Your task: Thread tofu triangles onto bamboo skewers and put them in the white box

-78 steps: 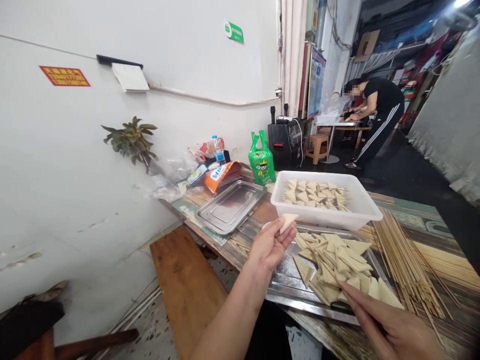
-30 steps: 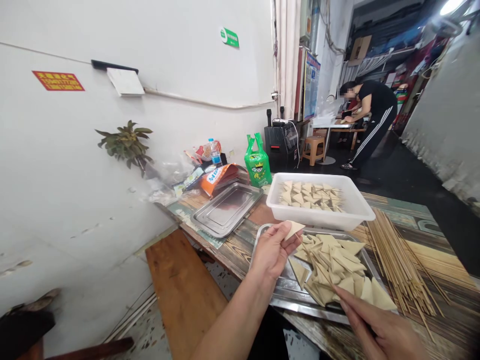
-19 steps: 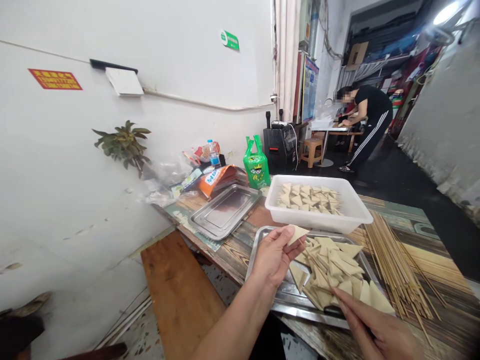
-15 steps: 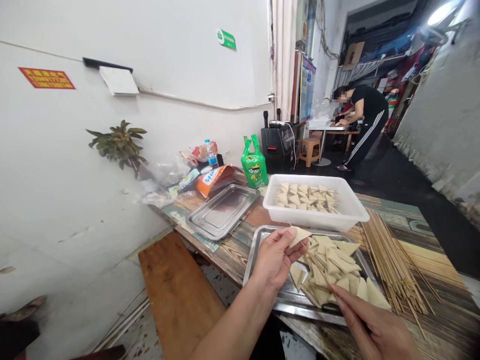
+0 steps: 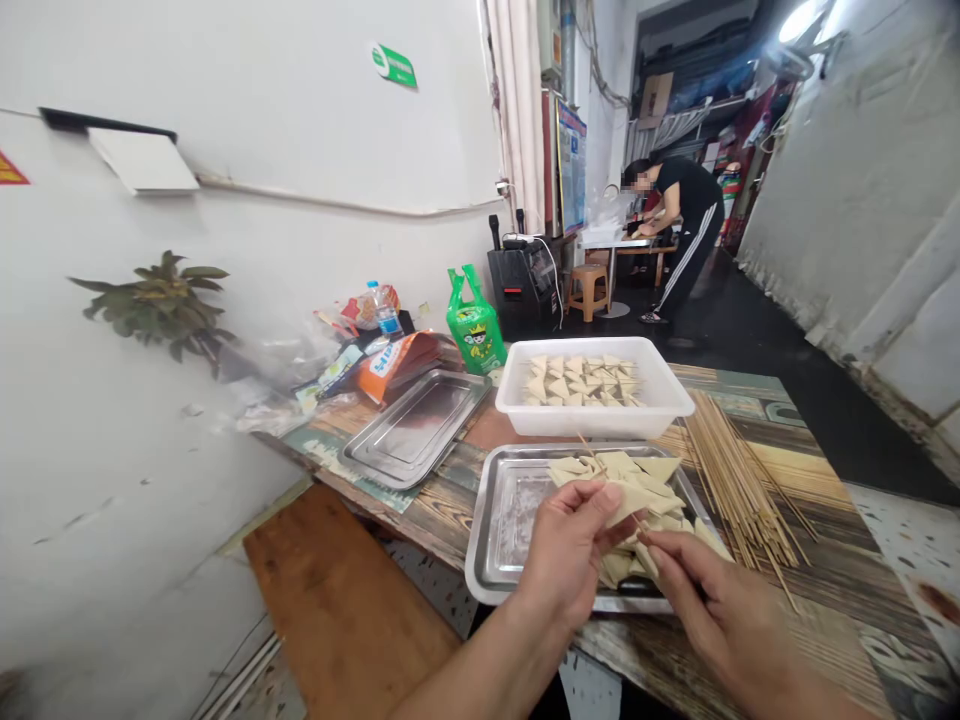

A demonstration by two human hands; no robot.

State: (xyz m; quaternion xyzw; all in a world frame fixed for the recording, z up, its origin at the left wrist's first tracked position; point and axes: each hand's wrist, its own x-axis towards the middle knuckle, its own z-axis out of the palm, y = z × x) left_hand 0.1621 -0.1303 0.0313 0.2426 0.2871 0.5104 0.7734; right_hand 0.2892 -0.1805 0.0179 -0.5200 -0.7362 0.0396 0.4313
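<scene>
The left hand point(image 5: 570, 545) has its grip closed on a thin, flat, pale-tan triangle point(image 5: 626, 500) that looks like a piece of tofu skin, thumb above and fingers beneath, held just over the near end of a shallow steel tray point(image 5: 487, 530). A slim bamboo skewer point(image 5: 589, 452) runs slantwise through or just behind that triangle, its point sticking out toward the far side. Its near end meets the right hand point(image 5: 712, 610), whose grip is pinched narrow, fingertips point(image 5: 654, 547) together on the stick and touching the triangle's edge. The tray is rectangular with rounded corners and a rolled rim, dull and smeared on its bare left half. A loose heap of triangles point(image 5: 637, 468) of the same kind covers its right half, partly hidden by both hands. Just beyond it, touching or nearly so, stands a white plastic tub point(image 5: 600, 422) with rows of skewered triangles point(image 5: 577, 380) inside. A fanned bundle of skewers point(image 5: 731, 470) lies on the wood-grain tabletop point(image 5: 442, 505) to the right of the tray. To the left rests a second steel tray point(image 5: 412, 430), then an orange packet point(image 5: 390, 365), a green plastic bag point(image 5: 474, 335) and a water bottle point(image 5: 386, 310) against the white wall. A brown wooden bench point(image 5: 330, 600) stands below the tabletop's edge. Far back, a person in black point(image 5: 679, 215) bends over another table.
</scene>
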